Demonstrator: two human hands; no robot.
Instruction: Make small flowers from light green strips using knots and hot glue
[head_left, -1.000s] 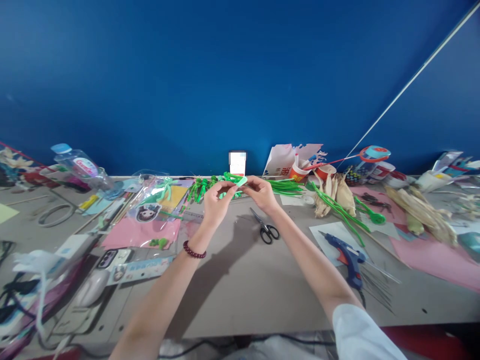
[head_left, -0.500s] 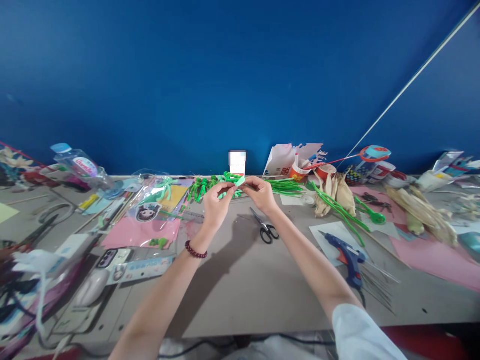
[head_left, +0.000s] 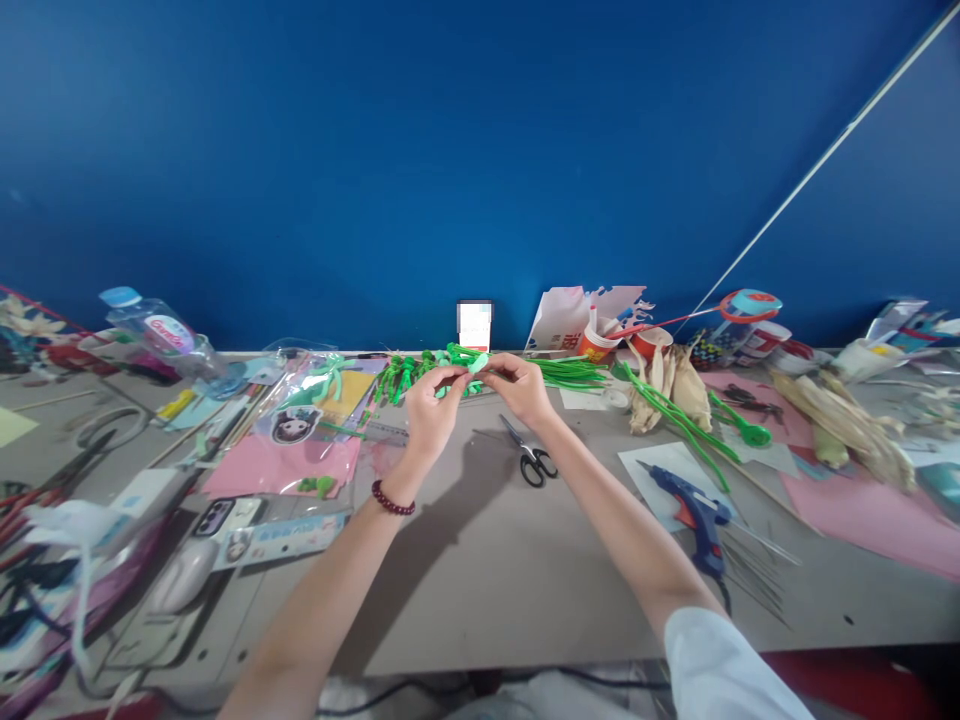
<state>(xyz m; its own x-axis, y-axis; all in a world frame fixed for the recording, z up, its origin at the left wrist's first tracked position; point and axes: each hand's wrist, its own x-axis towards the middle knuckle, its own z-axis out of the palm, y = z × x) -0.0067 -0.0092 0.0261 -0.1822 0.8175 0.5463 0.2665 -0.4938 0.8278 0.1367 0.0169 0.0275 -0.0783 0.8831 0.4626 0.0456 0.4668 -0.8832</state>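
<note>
Between the fingertips of both hands is a small light-green piece (head_left: 478,362), too small to make out fully; it may be paper or fuzzy wire. My left hand (head_left: 435,402) pinches it from the left, a dark red bead bracelet on the wrist. Pinching from the other side, my right hand (head_left: 521,385) has its fingers closed at the piece. Behind the hands lie green pipe cleaners (head_left: 574,373) and curled green shapes (head_left: 405,377). Black-handled scissors (head_left: 529,455) rest on the table below my right hand.
To the right are a blue glue gun (head_left: 697,510) on white paper, dried corn husks (head_left: 686,390) and paper cups (head_left: 598,345). Pink paper (head_left: 285,465), a plastic bottle (head_left: 176,335) and a white mouse (head_left: 184,575) are at left. A lit phone (head_left: 475,328) leans on the blue wall.
Both hands stay in nearly the same place. The light-green piece has turned slightly between the fingertips.
</note>
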